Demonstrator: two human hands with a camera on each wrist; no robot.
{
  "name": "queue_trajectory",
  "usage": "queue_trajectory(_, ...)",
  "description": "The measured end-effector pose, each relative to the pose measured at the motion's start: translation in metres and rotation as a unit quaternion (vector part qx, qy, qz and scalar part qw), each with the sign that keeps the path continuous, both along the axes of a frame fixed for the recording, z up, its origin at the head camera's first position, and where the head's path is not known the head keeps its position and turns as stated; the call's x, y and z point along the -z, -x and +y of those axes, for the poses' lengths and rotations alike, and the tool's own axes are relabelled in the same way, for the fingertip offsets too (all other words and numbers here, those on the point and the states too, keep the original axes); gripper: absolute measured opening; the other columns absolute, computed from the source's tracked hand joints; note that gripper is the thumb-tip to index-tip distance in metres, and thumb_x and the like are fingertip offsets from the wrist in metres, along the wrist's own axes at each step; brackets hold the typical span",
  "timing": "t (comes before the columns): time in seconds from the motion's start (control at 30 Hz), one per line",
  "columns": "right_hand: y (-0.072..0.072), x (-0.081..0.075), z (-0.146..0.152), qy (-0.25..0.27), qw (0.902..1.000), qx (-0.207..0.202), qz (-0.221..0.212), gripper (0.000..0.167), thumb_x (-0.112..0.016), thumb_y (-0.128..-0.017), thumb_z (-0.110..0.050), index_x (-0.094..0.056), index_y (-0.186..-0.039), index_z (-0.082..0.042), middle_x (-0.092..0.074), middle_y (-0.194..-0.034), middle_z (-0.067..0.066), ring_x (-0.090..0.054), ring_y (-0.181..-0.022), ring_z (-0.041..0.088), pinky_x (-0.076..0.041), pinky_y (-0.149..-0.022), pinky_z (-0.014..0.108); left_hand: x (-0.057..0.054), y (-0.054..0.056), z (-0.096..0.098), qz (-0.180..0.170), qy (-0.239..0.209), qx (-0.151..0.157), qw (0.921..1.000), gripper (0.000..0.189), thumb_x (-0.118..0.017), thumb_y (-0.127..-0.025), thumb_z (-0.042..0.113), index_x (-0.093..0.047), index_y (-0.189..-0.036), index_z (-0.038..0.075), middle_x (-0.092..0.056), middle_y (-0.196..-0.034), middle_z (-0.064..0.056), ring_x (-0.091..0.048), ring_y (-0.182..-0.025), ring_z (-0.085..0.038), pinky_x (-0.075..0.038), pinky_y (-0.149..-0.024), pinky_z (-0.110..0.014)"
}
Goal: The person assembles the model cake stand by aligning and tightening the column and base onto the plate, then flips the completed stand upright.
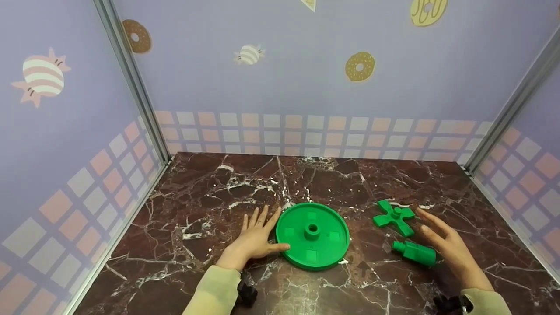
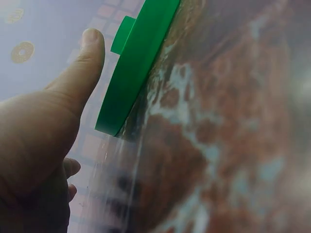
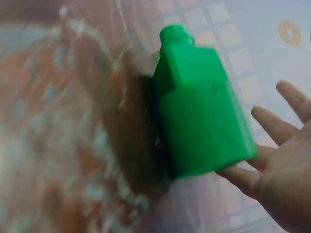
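Note:
A round green disc (image 1: 295, 251) with a raised rim and a hollow hub at its centre lies flat on the table. At its left edge my left hand (image 1: 256, 241) has its fingers spread, the thumb reaching over the rim; in the left wrist view the thumb stands near the disc (image 2: 133, 68). To the right is a green four-armed cross piece (image 1: 396, 213) with a small central knob. Below it a green block with a round neck (image 1: 415, 253) lies on its side. My right hand (image 1: 455, 247) hovers beside these two pieces, fingers apart and holding nothing.
The tabletop (image 1: 218, 183) is dark red marble-patterned with white veins. Printed panels, including a back wall (image 1: 297, 87), surround it on the left, back and right, with metal posts (image 1: 135, 83) at the corners. Each wrist bears a black camera mount (image 1: 247, 294).

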State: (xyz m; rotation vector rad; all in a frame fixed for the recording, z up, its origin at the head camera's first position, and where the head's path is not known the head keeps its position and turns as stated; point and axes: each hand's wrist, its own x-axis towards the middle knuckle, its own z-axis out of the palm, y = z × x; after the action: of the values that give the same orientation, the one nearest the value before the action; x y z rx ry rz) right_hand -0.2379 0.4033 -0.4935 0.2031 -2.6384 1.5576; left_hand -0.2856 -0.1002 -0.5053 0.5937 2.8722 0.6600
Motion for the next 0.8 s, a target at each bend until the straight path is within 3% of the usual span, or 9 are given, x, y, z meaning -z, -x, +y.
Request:
queue_trajectory(0.1, -0.004, 0.008, 0.007, 0.028, 0.9994, -0.019, -0.003, 0.053, -0.053, -0.109, -0.018, -0.039, -0.159, -0.008, -0.051, -0.151, -0.021, -0.052, -0.126, -0.012, -0.047, -0.095, 0.009, 0.003, -0.001, -0.001, -0.011, -0.011, 0.003, 0.9999, 0.107, -0.065, -0.087, 0.073, -0.014, -0.168, 0.026, -0.005, -0.174, -0.020, 0.002, -0.160, -0.047, 0.004, -0.127, -0.069)
queue_trajectory(0.3, -0.007, 0.015, 0.017, 0.060, 0.9952, -0.067, -0.039, 0.057, -0.061, -0.102, -0.006, -0.040, -0.155, 0.002, -0.061, -0.142, -0.019, -0.058, -0.124, -0.007, -0.054, -0.093, 0.017, 0.007, -0.002, -0.002, -0.018, -0.024, 0.006, 0.9995, 0.105, -0.066, -0.086, 0.073, -0.018, -0.167, 0.026, -0.008, -0.173, -0.022, 0.002, -0.160, -0.048, 0.004, -0.126, -0.070)
queue_trajectory(0.57, -0.009, 0.020, 0.025, 0.045, 0.9912, -0.101, -0.072, 0.064, -0.069, -0.097, -0.004, -0.041, -0.154, 0.003, -0.065, -0.135, -0.021, -0.058, -0.120, -0.010, -0.052, -0.093, 0.015, 0.011, -0.003, -0.002, -0.027, -0.025, 0.003, 0.9993, 0.102, -0.064, -0.088, 0.072, -0.020, -0.167, 0.025, -0.009, -0.173, -0.021, 0.001, -0.160, -0.048, 0.005, -0.126, -0.070)
queue_trajectory(0.7, -0.007, 0.023, 0.030, 0.032, 0.9890, -0.127, -0.068, 0.065, -0.072, -0.094, -0.004, -0.042, -0.151, 0.007, -0.065, -0.133, -0.023, -0.058, -0.118, -0.012, -0.052, -0.093, 0.013, 0.011, -0.003, -0.002, -0.029, -0.028, 0.001, 0.9992, 0.102, -0.064, -0.087, 0.073, -0.020, -0.167, 0.026, -0.009, -0.173, -0.020, 0.002, -0.160, -0.047, 0.005, -0.126, -0.070)
queue_trajectory(0.8, -0.006, 0.023, 0.031, 0.015, 0.9897, -0.125, -0.069, 0.064, -0.075, -0.092, -0.006, -0.046, -0.147, 0.009, -0.064, -0.128, -0.028, -0.058, -0.114, -0.014, -0.052, -0.091, 0.013, 0.010, -0.003, -0.002, -0.028, -0.031, 0.003, 0.9991, 0.102, -0.065, -0.088, 0.072, -0.020, -0.167, 0.025, -0.010, -0.173, -0.021, 0.001, -0.160, -0.047, 0.005, -0.126, -0.070)
